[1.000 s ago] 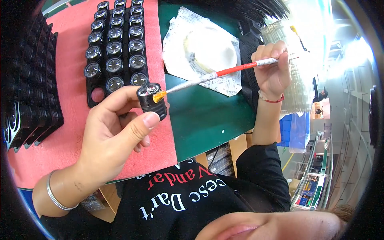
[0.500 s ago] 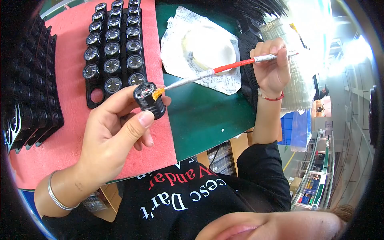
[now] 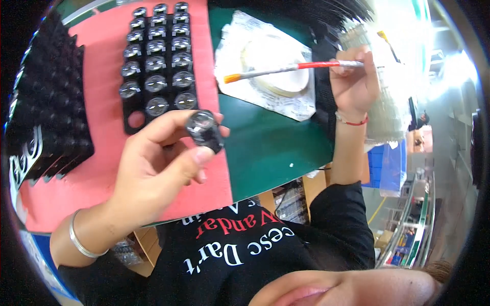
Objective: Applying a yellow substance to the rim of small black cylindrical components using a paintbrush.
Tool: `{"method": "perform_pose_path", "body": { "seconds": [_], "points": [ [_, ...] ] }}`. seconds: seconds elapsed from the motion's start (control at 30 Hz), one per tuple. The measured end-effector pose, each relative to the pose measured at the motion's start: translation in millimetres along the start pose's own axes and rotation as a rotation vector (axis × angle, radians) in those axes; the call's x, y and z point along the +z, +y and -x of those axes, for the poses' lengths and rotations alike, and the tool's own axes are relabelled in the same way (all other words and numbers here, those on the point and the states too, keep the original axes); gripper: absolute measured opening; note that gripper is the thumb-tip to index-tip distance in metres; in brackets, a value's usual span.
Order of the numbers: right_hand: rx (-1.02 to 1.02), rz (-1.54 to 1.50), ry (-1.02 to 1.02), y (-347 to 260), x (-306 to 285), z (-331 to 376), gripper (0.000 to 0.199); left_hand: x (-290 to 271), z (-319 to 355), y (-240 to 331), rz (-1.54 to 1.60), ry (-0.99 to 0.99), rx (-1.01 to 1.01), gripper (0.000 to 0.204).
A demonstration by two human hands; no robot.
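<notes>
Between the thumb and fingers of my left hand (image 3: 148, 173) is a small black cylindrical lens unit (image 3: 206, 133), its clear round top facing up. My right hand (image 3: 353, 89) pinches a thin paintbrush (image 3: 317, 65) by its handle, which has a red section. The brush's orange bristles point left and hang in the air, apart from the lens unit. Below the brush lies a white round dish (image 3: 280, 84) on a crumpled printed sheet (image 3: 232, 51). A black tray (image 3: 136, 120) beyond my left hand holds rows of similar lens units (image 3: 155, 83).
Stacked black trays (image 3: 51, 102) stand at the left on a pink cloth (image 3: 104, 168). The green tabletop (image 3: 260, 158) shows to its right. Near my right hand are a pile of clear strips (image 3: 388, 115) and another brush (image 3: 388, 43). A blue crate (image 3: 384, 168) is beyond the table.
The brush has lifted off the lens unit and moved up and away, its bristles now over the edge of the printed sheet. My left hand keeps hold of the lens unit.
</notes>
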State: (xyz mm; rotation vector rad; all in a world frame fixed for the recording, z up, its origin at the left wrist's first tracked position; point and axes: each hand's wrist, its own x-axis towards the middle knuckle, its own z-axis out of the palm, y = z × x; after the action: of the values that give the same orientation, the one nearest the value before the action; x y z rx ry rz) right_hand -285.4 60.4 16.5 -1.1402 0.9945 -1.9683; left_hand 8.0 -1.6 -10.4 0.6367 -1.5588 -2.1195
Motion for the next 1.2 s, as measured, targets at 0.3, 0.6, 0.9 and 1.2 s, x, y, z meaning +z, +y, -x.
{"method": "perform_pose_path", "body": {
  "seconds": [0.3,0.6,0.9,1.2],
  "points": [
    [0.012,-0.151,-0.051,-9,-14,4,0.017,-16,13,56,-1.053,-0.01,0.975,0.033],
    [-0.042,-0.115,-0.046,-6,-15,0,0.018,-53,60,62,-1.45,1.208,0.714,0.027],
    [-0.068,-0.08,-0.063,-8,-14,0,0.019,-57,57,54,-1.451,1.19,0.619,0.024],
    [-0.119,-0.022,-0.034,-3,-16,-1,0.019,-55,56,52,-1.58,1.302,0.59,0.024]
  ]
}}
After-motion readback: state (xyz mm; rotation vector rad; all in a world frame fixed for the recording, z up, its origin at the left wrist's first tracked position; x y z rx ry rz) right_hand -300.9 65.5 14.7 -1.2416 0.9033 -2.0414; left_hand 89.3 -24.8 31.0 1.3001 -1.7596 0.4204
